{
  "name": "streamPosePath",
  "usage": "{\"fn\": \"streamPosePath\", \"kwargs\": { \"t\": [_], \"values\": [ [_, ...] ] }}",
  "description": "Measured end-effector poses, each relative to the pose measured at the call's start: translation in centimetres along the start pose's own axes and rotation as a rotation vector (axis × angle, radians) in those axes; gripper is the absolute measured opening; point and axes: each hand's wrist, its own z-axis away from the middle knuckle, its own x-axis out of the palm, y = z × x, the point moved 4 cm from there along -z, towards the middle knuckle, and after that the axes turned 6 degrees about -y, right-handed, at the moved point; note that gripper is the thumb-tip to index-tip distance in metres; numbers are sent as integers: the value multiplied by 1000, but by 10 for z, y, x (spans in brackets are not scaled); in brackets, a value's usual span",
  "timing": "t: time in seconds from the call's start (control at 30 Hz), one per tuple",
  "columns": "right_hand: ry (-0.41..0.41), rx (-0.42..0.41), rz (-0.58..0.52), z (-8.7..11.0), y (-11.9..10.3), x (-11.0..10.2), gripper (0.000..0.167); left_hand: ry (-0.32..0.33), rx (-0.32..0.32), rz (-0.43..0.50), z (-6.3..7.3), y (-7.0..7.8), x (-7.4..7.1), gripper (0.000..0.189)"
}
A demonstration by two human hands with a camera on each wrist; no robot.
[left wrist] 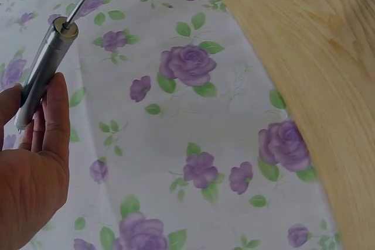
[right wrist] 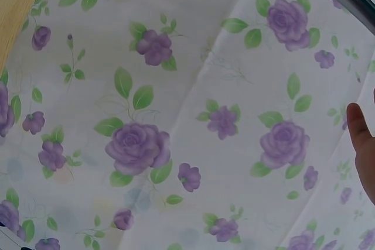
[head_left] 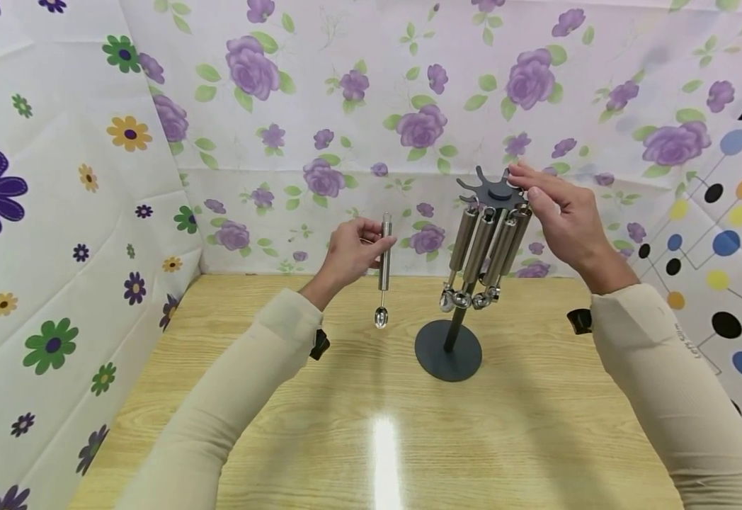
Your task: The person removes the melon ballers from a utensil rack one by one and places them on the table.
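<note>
The person's left hand (head_left: 355, 248) has its thumb and fingers closed in a pinch around the handle of a slim, silver metal scoop (head_left: 384, 273). The scoop is held upright in the air, at nine o'clock from the hanging tools, its small bowl pointing to six o'clock in the head view. Pinching high on the handle probably leaves the bowl untouched and the top end within easy reach of a prong.

The right hand (head_left: 565, 216) is at three to four o'clock from the spidery top (head_left: 500, 191) of a dark grey metal stand (head_left: 454, 327). Its fingers are fairly straight and touch the top; whether they and the thumb pinch a prong cannot be told, since the right wrist view catches only part of the hand. The contact looks meant to steady the stand.

Several silver tools with cylindrical metal handles (head_left: 481, 244) hang from the stand's near side, their ends downward, seemingly so gravity holds them in place. Bare prongs (head_left: 466, 184) curl out between nine and eleven o'clock. The flat round base (head_left: 431, 350), resting on the pale wood-grain table (head_left: 269, 432), presumably counters the load above.
</note>
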Motion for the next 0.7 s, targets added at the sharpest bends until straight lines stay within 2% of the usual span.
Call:
{"fn": "streamPosePath", "kwargs": {
  "t": [0.47,0.7],
  "values": [
    [24,-45,38,1,4,1,33,-15,-114,81,11,-46,8,26],
    [24,-38,35,2,3,1,32,-16,-146,87,17,-64,14,22]
  ]
}}
